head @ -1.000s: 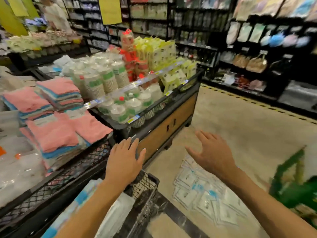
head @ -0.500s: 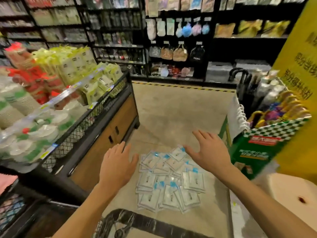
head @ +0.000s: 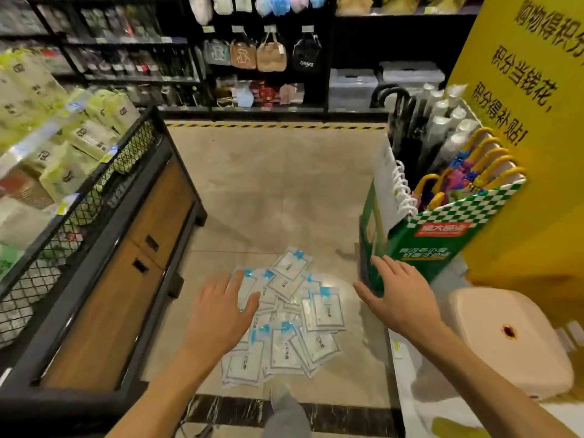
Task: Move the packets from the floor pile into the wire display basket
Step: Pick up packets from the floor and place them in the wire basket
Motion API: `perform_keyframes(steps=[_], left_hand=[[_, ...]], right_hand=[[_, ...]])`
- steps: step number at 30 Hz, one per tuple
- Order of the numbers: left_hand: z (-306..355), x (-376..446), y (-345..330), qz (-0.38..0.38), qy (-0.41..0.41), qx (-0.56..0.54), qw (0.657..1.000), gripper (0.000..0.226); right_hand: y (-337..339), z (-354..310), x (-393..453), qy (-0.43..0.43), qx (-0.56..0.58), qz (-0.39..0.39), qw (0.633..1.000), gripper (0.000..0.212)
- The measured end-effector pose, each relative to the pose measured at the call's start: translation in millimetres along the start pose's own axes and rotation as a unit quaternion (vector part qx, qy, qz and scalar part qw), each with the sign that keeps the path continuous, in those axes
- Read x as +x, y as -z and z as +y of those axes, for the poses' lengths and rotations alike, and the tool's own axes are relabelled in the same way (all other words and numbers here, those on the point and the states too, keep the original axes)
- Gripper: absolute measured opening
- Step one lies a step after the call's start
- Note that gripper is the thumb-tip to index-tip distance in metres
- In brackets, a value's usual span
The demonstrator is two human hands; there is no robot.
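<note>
A loose pile of several white packets with blue tops lies on the beige floor in front of me. My left hand hovers over the pile's left side, fingers spread and empty. Held out to the right of the pile, my right hand is also spread and empty, in front of the green box's lower corner. The black wire mesh basket wall of the display stand runs along the left, with pale green packs behind it.
A wood-fronted display stand borders the left. A green checked box of umbrellas and a yellow sign stand right. A pale round stool sits lower right. Shelves with hanging bags close the far side. My shoe is below the pile.
The view has swung right and down, from the display baskets to the floor pile. Both hands stayed spread and have dropped closer to the packets.
</note>
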State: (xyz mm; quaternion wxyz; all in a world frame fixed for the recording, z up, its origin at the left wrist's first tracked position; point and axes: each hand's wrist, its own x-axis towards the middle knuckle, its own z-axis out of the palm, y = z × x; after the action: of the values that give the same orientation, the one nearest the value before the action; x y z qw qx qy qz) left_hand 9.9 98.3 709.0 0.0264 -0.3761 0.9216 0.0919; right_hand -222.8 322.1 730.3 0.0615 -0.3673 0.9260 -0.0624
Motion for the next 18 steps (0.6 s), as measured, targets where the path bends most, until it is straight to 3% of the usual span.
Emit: perform_keyframes(steps=[7,11,15,18], left_hand=[[0.2,95.3,-41.4,-0.051,-0.022,-0.012,0.998,0.091],[1.6,140.0,-76.1,-0.086,-0.024,-0.020,0.996,0.075],[6.7,169.1,-127.0,-0.114,-0.024,-0.025,0.993,0.090],[5.0,198.2,-181.7,-0.116,-0.017,-0.009,0.993,0.085]], right_hand=[[-36.3,4.4,65.1,-0.049,-0.003,-0.014,0.999,0.091],[-71.8,14.0,108.8,-0.062,-0.014,-0.031,0.998,0.097],[-126.7,29.5,146.8,-0.075,-0.017,-0.046,0.996,0.096],[-188.2,49.4,177.5,-0.070,-0.017,-0.045,0.996,0.092]])
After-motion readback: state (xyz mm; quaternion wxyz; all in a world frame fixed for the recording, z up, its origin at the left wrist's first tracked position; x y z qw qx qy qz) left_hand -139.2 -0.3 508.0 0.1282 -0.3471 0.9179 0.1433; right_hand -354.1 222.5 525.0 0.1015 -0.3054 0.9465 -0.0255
